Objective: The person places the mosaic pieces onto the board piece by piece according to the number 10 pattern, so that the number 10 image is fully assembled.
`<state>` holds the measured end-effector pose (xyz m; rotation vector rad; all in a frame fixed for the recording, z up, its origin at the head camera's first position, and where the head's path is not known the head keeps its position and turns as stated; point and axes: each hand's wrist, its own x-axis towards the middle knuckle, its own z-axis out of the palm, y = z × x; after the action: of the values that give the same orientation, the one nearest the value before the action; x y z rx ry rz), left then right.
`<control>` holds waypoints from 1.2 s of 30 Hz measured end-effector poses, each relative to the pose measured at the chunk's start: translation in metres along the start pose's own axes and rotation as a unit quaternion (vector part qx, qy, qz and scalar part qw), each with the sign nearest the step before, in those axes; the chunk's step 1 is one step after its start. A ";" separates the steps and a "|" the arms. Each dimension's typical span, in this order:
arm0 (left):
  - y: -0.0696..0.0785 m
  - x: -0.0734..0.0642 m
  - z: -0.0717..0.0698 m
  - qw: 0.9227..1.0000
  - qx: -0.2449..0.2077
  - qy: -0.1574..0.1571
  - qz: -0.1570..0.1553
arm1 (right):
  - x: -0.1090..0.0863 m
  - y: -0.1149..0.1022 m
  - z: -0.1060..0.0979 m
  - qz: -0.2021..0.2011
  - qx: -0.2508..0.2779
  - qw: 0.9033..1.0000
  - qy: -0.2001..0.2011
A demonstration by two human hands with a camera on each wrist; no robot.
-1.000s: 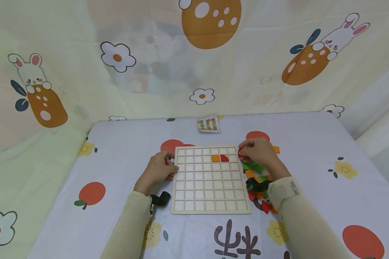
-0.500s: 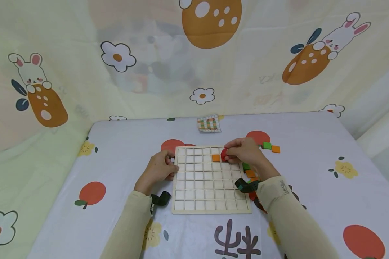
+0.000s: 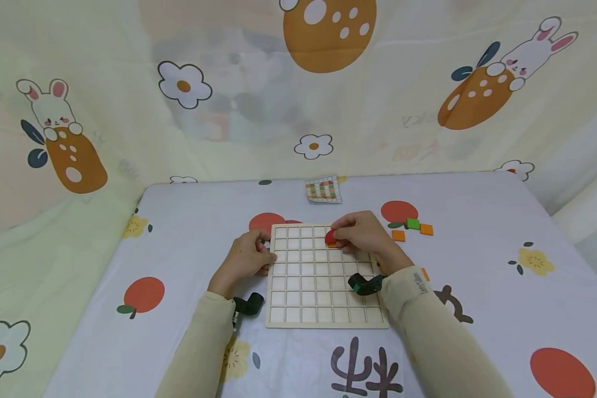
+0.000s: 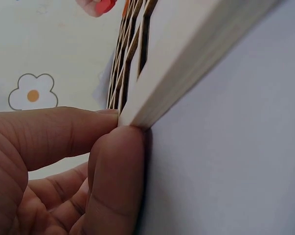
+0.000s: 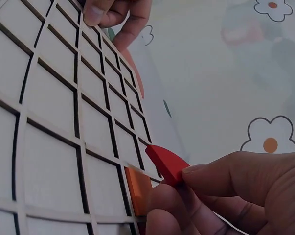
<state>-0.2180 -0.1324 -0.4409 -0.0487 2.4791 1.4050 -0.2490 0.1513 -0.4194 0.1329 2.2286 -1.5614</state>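
A square wooden grid board (image 3: 303, 284) lies on the table, its small cells mostly bare. My left hand (image 3: 244, 254) grips its left edge, thumb and finger against the rim (image 4: 152, 93) in the left wrist view. Between the thumb and fingers of my right hand (image 3: 365, 232) is a red quarter-circle tile (image 5: 167, 164), held over the board's upper part. Just below that tile, an orange square tile (image 5: 139, 191) sits in a cell. The red tile in the neighbouring cell is mostly hidden by my right hand.
Loose green (image 3: 413, 223) and orange square tiles (image 3: 426, 229) lie beyond the board's right edge, with another orange tile (image 3: 398, 236) closer in. My right forearm covers most of the tile pile. A printed pattern card (image 3: 323, 189) lies behind the board.
The right hand has carried the red tile from the board's right side leftward over the upper cells, to above the orange tile. The left hand stays at the left edge.
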 end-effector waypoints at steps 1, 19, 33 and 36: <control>0.000 0.000 0.000 1.000 0.000 0.000 0.000 | 0.001 0.000 0.001 -0.003 -0.003 1.000 -0.001; 0.001 0.000 0.001 1.000 -0.002 -0.001 -0.005 | 0.009 -0.005 0.017 -0.030 -0.089 0.995 0.014; 0.000 -0.001 -0.001 1.000 -0.014 -0.005 0.014 | 0.006 -0.005 0.020 -0.041 -0.099 0.994 0.011; 0.000 -0.001 -0.001 1.000 -0.014 -0.004 0.011 | 0.005 -0.006 0.020 -0.041 -0.096 0.994 0.010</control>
<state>-0.2173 -0.1338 -0.4402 -0.0222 2.4598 1.4462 -0.2501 0.1299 -0.4220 0.0010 2.4138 -1.3804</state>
